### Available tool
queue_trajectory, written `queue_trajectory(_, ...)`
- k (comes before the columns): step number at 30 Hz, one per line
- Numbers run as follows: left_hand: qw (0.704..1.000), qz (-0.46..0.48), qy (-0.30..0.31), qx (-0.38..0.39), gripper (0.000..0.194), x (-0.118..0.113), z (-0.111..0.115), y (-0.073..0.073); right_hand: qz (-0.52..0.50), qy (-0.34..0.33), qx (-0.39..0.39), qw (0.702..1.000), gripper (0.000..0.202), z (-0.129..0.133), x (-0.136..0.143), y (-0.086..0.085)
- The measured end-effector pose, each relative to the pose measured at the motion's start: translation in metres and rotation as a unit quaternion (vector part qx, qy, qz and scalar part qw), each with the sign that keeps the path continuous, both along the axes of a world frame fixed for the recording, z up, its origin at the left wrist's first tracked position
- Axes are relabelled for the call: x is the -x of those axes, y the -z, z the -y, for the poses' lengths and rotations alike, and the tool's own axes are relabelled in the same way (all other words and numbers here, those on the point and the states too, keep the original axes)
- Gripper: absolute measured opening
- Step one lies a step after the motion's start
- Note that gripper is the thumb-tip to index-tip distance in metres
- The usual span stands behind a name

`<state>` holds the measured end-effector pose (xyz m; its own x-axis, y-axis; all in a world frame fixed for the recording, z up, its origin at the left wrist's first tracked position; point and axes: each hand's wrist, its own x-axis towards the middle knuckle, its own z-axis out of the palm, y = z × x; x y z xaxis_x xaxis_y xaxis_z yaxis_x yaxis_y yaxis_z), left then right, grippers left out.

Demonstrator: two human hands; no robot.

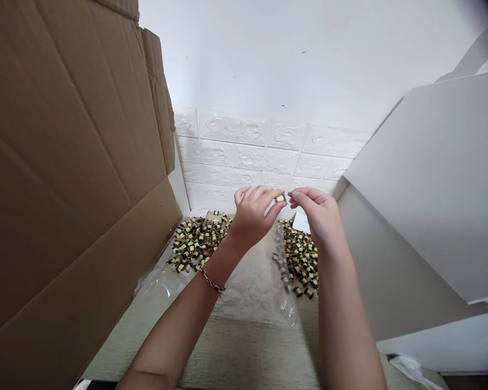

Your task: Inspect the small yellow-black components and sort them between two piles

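Observation:
My left hand [255, 208] is raised above the table, its thumb and fingers closed round a small yellow-and-black transformer [281, 199]. Close by its right end is my right hand [315, 205], with thumb and forefinger pinched together. Whatever sits between those right fingertips is too small to make out. On the left, a heap of similar yellow-and-black transformers [197, 238] lies on a clear plastic bag [248, 287]. A second heap of transformers [303, 257] lies to the right, partly hidden behind my right forearm.
A tall cardboard sheet [77, 162] walls off the left side. White panels [431, 179] stand on the right, and a white brick-patterned wall [244, 154] closes the back. The table [244, 346] has a pale, grained top. A white paper piece [301, 222] lies by the right heap.

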<state>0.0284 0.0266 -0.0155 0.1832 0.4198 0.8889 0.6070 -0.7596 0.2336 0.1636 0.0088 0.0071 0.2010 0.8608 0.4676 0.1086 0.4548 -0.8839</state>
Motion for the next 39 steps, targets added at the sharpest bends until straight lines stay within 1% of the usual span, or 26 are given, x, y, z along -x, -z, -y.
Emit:
queue_trajectory(7, 1.000, 0.002, 0.000, 0.001, 0.020, 0.000, 0.000, -0.001, 0.003, -0.008, -0.001, 1.000, 0.009, -0.002, 0.000, 0.001)
queue_trajectory(12, 1.000, 0.006, 0.000, -0.001, 0.019, 0.000, 0.001, -0.001, 0.007, -0.002, 0.005, 1.000, 0.008, -0.001, 0.002, 0.000)
queue_trajectory(18, 1.000, 0.001, 0.004, 0.001, 0.019, 0.000, 0.000, 0.000, 0.031, -0.009, -0.005, 0.999, 0.008, 0.001, 0.002, 0.000)
queue_trajectory(21, 1.000, -0.006, 0.006, 0.003, 0.020, 0.000, 0.000, 0.000, 0.060, 0.002, -0.021, 0.998, 0.008, 0.001, 0.001, 0.000)
queue_trajectory(24, 1.000, -0.015, 0.009, 0.005, 0.021, 0.000, 0.000, 0.001, 0.110, 0.027, -0.044, 0.993, 0.008, 0.003, 0.000, 0.000)
queue_trajectory(27, 1.000, -0.017, 0.007, 0.004, 0.021, 0.000, -0.001, 0.001, 0.156, 0.046, -0.051, 0.985, 0.007, 0.006, -0.002, -0.001)
queue_trajectory(32, 1.000, -0.018, 0.007, 0.005, 0.021, 0.000, -0.001, 0.001, 0.196, 0.062, -0.066, 0.976, 0.010, 0.008, -0.002, -0.003)
queue_trajectory(35, 1.000, -0.014, 0.007, 0.010, 0.022, 0.001, 0.000, 0.000, 0.186, 0.049, -0.063, 0.979, 0.015, 0.006, -0.003, -0.002)
queue_trajectory(39, 1.000, -0.007, 0.009, 0.014, 0.022, 0.001, 0.001, -0.001, 0.126, -0.022, -0.034, 0.991, 0.021, 0.000, -0.006, 0.004)
